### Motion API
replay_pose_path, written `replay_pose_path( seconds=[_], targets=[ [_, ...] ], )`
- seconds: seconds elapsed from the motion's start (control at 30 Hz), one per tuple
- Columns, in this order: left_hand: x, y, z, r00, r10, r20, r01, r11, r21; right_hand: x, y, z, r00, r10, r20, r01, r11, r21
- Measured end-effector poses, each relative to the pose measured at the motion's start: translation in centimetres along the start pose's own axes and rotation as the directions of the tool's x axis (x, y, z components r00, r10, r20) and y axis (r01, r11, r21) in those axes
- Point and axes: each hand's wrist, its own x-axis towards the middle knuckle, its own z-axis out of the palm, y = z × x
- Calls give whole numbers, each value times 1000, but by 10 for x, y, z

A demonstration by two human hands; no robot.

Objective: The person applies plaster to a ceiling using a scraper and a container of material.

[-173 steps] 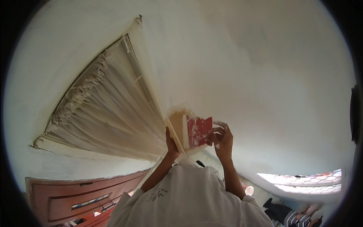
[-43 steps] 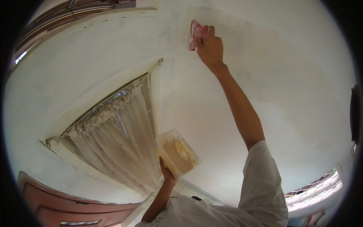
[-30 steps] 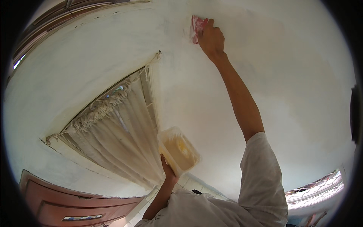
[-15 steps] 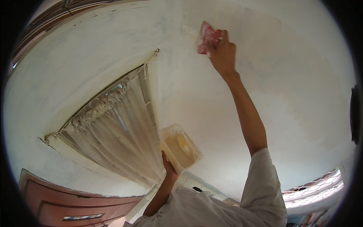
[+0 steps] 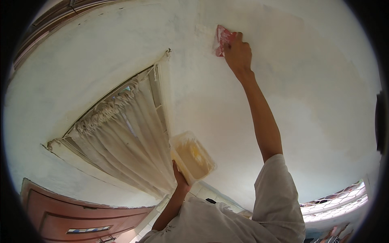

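Observation:
High on the pale wall [image 5: 243, 117], my right hand [image 5: 239, 52] grips a red putty scraper [image 5: 222, 40] smeared with white. Its flat blade lies against the wall, close to the corner. Lower down, my left hand [image 5: 182, 178] holds a clear rectangular plastic tub [image 5: 195, 158] by its side and underside. Cream-coloured paste coats the tub's inside, with a yellowish patch near the middle. The fingers beneath the tub are mostly hidden.
Left of the tub, a gathered beige curtain [image 5: 121, 129] hangs in a window frame [image 5: 157, 87]. A reddish-brown door [image 5: 81, 218] stands at the lower left. At the lower right is a bright window with a wire grille [image 5: 336, 204]. Floor tiles [image 5: 198, 193] show below the tub.
The scraper and my right hand have shifted very slightly across the same spot of wall, and my right arm has moved a little left. The tub has barely moved.

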Motion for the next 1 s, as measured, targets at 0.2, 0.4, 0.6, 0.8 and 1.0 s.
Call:
replay_pose_path(
  seconds=[0.2,0.4,0.6,0.8,1.0],
  targets=[
    [13,-5,6,1000,-14,-19,14,999,34,-46,26,-63,997,73,32,-79,969,236],
    [16,-7,17,1000,-11,10,11,1000,16,-45,22,-93,913,-381,-146,407,875,264],
    [11,-4,11,999,36,-19,-36,999,-23,25,-15,-79,414,-903,117,888,373,-270],
    [7,-5,-9,994,106,-25,-107,994,-30,93,-12,-18,234,-866,441,931,70,-357],
    [5,-4,-11,993,113,-40,-115,992,-58,107,-22,0,149,-836,527,935,-55,-351]
  ],
)
